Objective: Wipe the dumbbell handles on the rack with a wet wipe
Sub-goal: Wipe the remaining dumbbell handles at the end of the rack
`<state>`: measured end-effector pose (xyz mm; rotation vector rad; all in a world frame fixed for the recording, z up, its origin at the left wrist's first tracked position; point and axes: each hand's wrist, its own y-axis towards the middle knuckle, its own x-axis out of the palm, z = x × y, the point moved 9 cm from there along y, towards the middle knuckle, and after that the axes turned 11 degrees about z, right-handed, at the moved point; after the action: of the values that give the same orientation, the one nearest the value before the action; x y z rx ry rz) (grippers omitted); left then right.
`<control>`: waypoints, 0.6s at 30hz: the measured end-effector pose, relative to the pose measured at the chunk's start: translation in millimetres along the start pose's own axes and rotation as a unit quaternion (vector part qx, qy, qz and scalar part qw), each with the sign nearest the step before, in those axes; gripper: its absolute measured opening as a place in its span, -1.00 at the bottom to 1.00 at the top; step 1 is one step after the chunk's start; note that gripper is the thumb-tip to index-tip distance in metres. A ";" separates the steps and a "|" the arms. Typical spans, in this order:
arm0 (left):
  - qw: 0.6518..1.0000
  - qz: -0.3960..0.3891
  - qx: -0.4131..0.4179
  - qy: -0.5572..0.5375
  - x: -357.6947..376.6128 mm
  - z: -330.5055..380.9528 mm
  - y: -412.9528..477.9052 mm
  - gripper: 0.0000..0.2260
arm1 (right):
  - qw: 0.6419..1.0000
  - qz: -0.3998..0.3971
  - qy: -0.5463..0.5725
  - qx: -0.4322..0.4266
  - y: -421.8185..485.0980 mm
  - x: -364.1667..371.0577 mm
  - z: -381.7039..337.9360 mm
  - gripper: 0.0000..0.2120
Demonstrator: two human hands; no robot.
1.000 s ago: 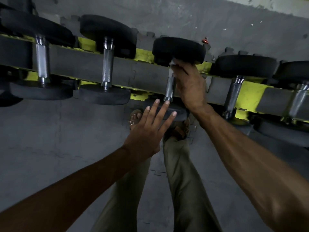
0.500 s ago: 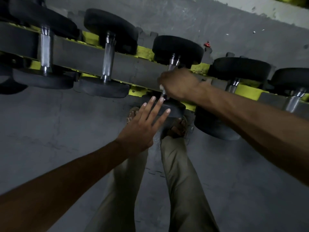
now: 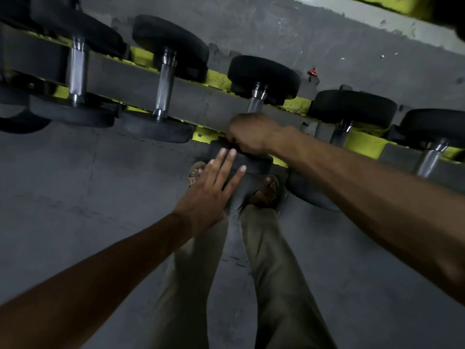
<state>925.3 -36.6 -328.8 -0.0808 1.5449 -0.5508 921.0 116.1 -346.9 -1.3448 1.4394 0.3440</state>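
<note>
head view. looking steeply down over the rack (image 3: 362,144), whose yellow rails run from upper left to lower right. five dumbbells lie across the rails, each with a black head on either side and a steel bar between.

(a) third dumbbell (image 3: 264,76) from the left, directly ahead of me. only the upper part of its handle (image 3: 255,103) is visible, just below the far head.

(b) my right hand (image 3: 251,133), reaching in from the right, fingers curled tightly round the lower part of that handle, just above the near head (image 3: 254,163). the wet wipe is hidden; whether it sits inside the fist cannot be told.

(c) my left hand (image 3: 211,195), reaching in from the lower left, flat and holding nothing, fingers (image 3: 227,159) straight and spread. the fingertips lie over the near head, just below the right fist; contact with it cannot be confirmed. the two hands are near but apart.

(d) neighbouring handles (image 3: 164,89), bare and untouched on both sides.

(e) my legs in khaki trousers (image 3: 276,273) and sandalled feet (image 3: 266,190) on the grey floor mat (image 3: 75,197), toes under the rack.
</note>
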 end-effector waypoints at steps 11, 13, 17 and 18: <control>1.000 0.014 0.003 0.001 6.3 2.8 3.2 -0.08 | 0.832 0.224 0.357 0.361 -59.7 76.0 73.9 -0.96; 1.000 0.016 0.001 -0.008 8.2 1.6 2.9 -0.09 | 0.756 0.200 0.474 0.405 -49.9 89.9 76.8 -0.85; 0.999 0.024 0.006 -0.021 11.4 0.5 2.1 -0.06 | 0.556 0.135 0.690 0.443 -27.2 93.5 76.4 -0.78; 0.999 0.026 0.009 -0.023 11.5 0.5 2.0 -0.05 | 0.516 0.121 0.729 0.434 -25.3 91.7 74.0 -0.74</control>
<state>925.5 -39.4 -340.1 -0.0399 1.4935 -0.5188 999.2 117.8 -438.5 -0.2699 2.5274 -1.6148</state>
